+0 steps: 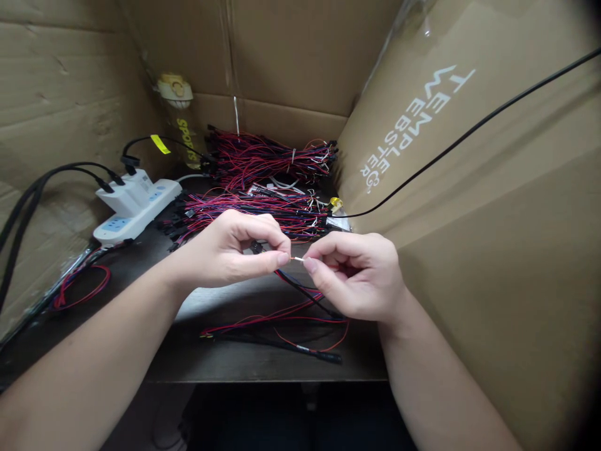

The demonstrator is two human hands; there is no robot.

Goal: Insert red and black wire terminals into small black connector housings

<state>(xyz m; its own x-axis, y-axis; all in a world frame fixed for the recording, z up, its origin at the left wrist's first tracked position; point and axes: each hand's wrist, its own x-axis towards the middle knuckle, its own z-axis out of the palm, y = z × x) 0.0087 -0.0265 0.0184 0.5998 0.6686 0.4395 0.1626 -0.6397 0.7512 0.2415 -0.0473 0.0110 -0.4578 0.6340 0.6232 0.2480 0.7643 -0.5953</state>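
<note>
My left hand (239, 247) pinches a thin red wire between thumb and forefinger, near the middle of the view. Close on its right, my right hand (359, 272) pinches the other end of a small white sleeve (298, 259) that shows between the fingertips. Black and red wires (300, 285) hang below the hands. On the table under them lie loose red wires (248, 322) and a black cable with a round plug (328, 357); a thin red wire with a white label (303, 347) lies along that cable.
Behind the hands lie two large bundles of red and black wires (253, 156). A white power strip (136, 216) with adapters is at the left, near a bottle (181, 119). Cardboard walls (469, 188) enclose the table (211, 366). A black cable (451, 147) crosses the right side.
</note>
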